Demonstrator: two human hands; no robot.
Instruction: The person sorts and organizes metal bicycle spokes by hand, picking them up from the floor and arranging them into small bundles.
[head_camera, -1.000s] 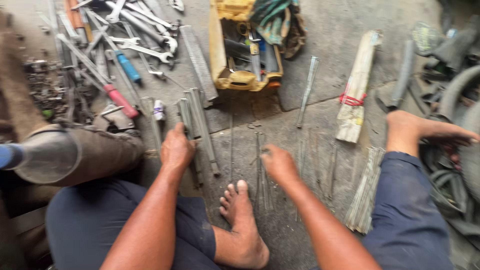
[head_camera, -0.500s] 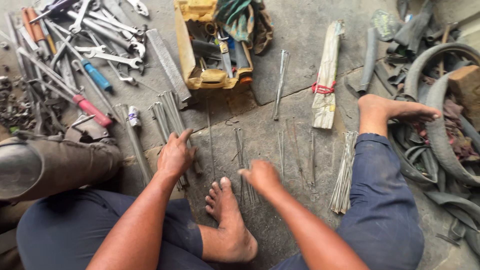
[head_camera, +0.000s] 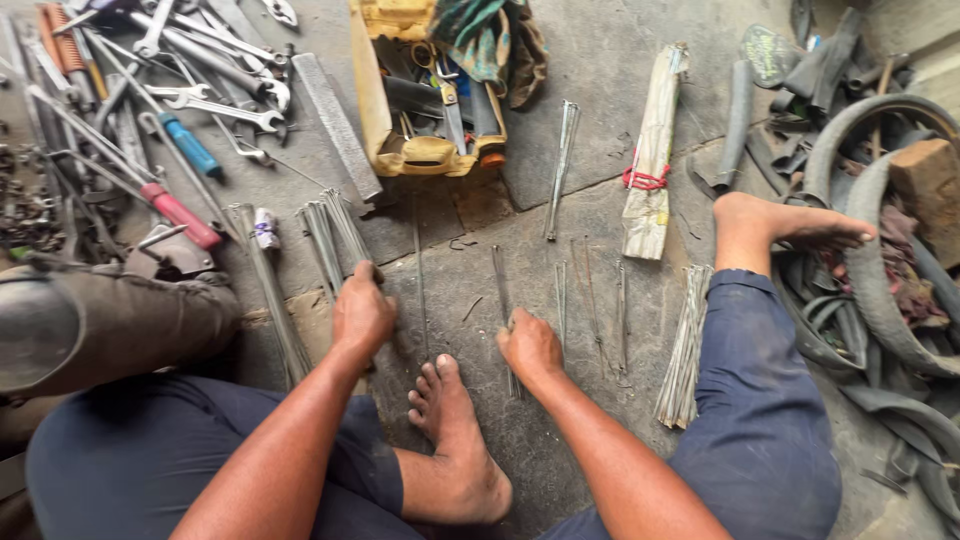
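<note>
Rough grey concrete floor (head_camera: 620, 60), cracked and dusty, seen from above by a seated, barefoot person.

Loose thin metal rods (head_camera: 560, 300) laid side by side on the floor, just ahead of the bare foot (head_camera: 450, 430) at bottom centre. Left hand (head_camera: 362, 312) closed over the near end of a bundle of rods (head_camera: 335, 235), left of the foot and slightly ahead of it. Right hand (head_camera: 530, 345) curled, knuckles up, pressed onto one of the loose rods just right of the foot; whether the fingers actually clamp the rod cannot be told. Hands apart, foot between them.

Second bundle of rods (head_camera: 685, 345) further right of the foot, lying along the blue trouser leg (head_camera: 760, 400). Single cluster of rods (head_camera: 563, 165) ahead of the foot, slanting toward a yellow toolbox (head_camera: 400, 150). Toolbox well ahead of the foot, holding tools and a crumpled cloth (head_camera: 490, 40). Long wrapped packet (head_camera: 650, 150) tied with red string, ahead and right of the foot. Spanners and screwdrivers (head_camera: 180, 90) heaped far ahead and left of the foot, with a flat metal file (head_camera: 335, 125) nearer. Brown metal cylinder (head_camera: 100, 325) lying left of the foot. Old rubber tyres and tubes (head_camera: 870, 200) piled far right of the foot, around the other bare foot (head_camera: 780, 225).
</note>
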